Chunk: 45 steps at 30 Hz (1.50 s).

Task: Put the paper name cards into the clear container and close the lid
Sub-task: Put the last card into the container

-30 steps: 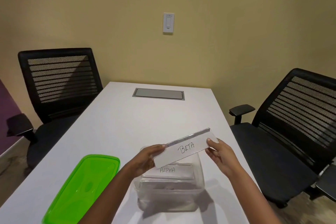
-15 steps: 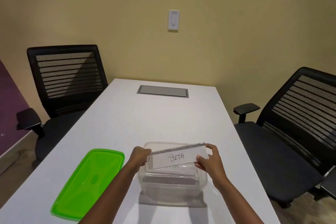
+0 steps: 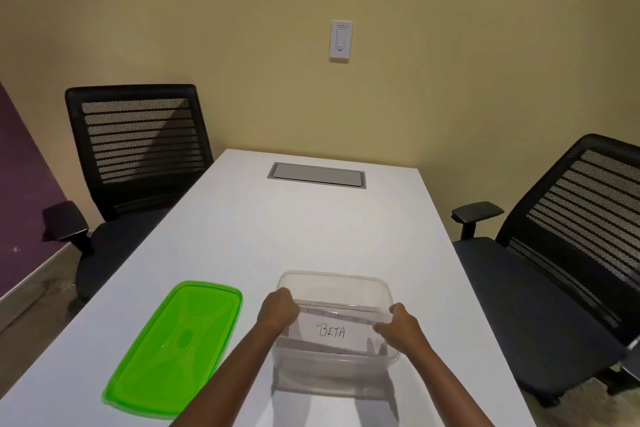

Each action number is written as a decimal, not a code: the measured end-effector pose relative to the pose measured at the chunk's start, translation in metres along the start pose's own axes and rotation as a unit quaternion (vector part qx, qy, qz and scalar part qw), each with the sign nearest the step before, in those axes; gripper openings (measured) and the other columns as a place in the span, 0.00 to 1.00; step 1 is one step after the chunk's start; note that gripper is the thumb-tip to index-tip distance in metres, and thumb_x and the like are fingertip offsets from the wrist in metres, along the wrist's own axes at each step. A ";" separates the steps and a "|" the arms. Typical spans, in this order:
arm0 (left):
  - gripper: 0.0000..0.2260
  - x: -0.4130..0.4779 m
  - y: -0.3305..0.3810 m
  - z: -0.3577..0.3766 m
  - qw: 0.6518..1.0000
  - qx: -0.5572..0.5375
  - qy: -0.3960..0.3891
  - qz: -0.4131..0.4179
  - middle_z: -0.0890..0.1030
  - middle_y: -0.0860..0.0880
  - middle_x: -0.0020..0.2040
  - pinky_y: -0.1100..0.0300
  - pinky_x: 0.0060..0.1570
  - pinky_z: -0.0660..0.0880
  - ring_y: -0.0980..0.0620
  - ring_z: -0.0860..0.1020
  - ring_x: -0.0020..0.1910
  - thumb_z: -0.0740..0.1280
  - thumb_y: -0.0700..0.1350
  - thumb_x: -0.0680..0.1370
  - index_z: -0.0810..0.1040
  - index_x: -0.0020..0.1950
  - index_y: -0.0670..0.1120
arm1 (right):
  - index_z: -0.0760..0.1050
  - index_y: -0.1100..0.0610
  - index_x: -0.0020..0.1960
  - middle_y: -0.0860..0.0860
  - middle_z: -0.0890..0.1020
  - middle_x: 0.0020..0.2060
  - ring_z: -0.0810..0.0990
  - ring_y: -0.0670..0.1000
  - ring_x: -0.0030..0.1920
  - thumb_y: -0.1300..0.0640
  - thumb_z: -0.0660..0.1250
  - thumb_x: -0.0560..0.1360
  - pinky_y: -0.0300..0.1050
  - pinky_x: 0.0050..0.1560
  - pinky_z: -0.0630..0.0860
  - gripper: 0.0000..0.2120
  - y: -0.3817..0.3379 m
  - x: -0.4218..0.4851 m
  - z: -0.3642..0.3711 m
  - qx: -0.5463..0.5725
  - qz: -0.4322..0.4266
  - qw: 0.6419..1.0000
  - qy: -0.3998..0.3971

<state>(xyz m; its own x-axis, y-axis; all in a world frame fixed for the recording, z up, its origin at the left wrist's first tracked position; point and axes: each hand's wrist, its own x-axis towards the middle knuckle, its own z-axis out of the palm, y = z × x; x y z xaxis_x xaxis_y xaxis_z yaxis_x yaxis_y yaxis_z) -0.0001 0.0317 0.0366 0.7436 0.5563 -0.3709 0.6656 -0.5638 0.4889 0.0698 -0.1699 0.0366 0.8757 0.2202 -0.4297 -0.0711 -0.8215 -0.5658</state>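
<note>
A clear plastic container [image 3: 332,279] stands open on the white table near its front edge. Inside it lies a white paper name card marked BETA [image 3: 334,331], tilted, low in the box. My left hand [image 3: 278,310] grips the card's left end over the container's left rim. The card's right end is pinched by my right hand [image 3: 398,324] at the right rim. The green lid [image 3: 173,347] lies flat on the table to the left of the container. Any card beneath is hidden.
The white table [image 3: 311,236] has a grey cable hatch [image 3: 317,175] at its far end. A black mesh chair [image 3: 138,149] stands at the left, another [image 3: 571,253] at the right. A wall switch [image 3: 341,40] is ahead.
Both hands have lowered the BETA card from above the container down into it. The ALPHA card seen inside earlier is now covered.
</note>
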 end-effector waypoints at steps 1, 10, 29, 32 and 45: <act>0.15 -0.001 0.002 0.003 1.000 0.026 -0.008 0.005 0.75 0.36 0.66 0.54 0.61 0.71 0.41 0.74 0.65 0.55 0.38 0.79 0.71 0.63 0.34 | 0.63 0.63 0.67 0.59 0.76 0.63 0.76 0.56 0.62 0.57 0.64 0.75 0.41 0.55 0.72 0.24 0.000 0.001 0.002 -0.016 -0.004 1.000 -0.002; 0.18 -0.010 -0.006 0.039 0.973 0.201 -0.109 0.033 0.72 0.40 0.70 0.53 0.68 0.69 0.43 0.70 0.70 0.53 0.37 0.79 0.69 0.69 0.38 | 0.73 0.61 0.63 0.58 0.77 0.62 0.77 0.56 0.62 0.65 0.57 0.74 0.42 0.60 0.73 0.18 -0.003 0.010 0.016 -0.129 -0.020 0.991 -0.005; 0.17 -0.013 -0.008 0.043 0.977 0.198 -0.069 0.022 0.74 0.40 0.67 0.55 0.65 0.72 0.44 0.73 0.67 0.54 0.38 0.79 0.71 0.67 0.39 | 0.73 0.63 0.61 0.59 0.78 0.61 0.77 0.57 0.61 0.67 0.54 0.76 0.45 0.59 0.74 0.17 0.005 0.016 0.036 -0.193 -0.037 0.981 -0.004; 0.17 -0.016 -0.004 0.039 0.982 0.177 -0.064 0.028 0.74 0.40 0.67 0.55 0.65 0.71 0.44 0.73 0.67 0.54 0.37 0.79 0.71 0.67 0.38 | 0.76 0.63 0.50 0.60 0.79 0.60 0.79 0.57 0.60 0.68 0.54 0.75 0.44 0.52 0.75 0.13 0.005 0.013 0.035 -0.199 -0.050 0.979 -0.001; 0.27 -0.041 -0.027 0.038 0.968 0.183 0.144 0.092 0.48 0.37 0.78 0.54 0.76 0.53 0.43 0.50 0.78 0.51 0.49 0.82 0.44 0.78 0.45 | 0.76 0.57 0.60 0.53 0.81 0.59 0.78 0.52 0.60 0.60 0.57 0.77 0.40 0.57 0.72 0.14 0.004 -0.023 0.038 -0.128 -0.170 0.974 0.079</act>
<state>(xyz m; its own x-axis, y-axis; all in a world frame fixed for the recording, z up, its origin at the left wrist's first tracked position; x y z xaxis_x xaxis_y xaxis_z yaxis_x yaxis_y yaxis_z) -0.0462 0.0009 0.0088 0.8379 0.5443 -0.0422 0.5413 -0.8182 0.1939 0.0312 -0.1581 0.0169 0.8914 0.4363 -0.1228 0.3406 -0.8236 -0.4536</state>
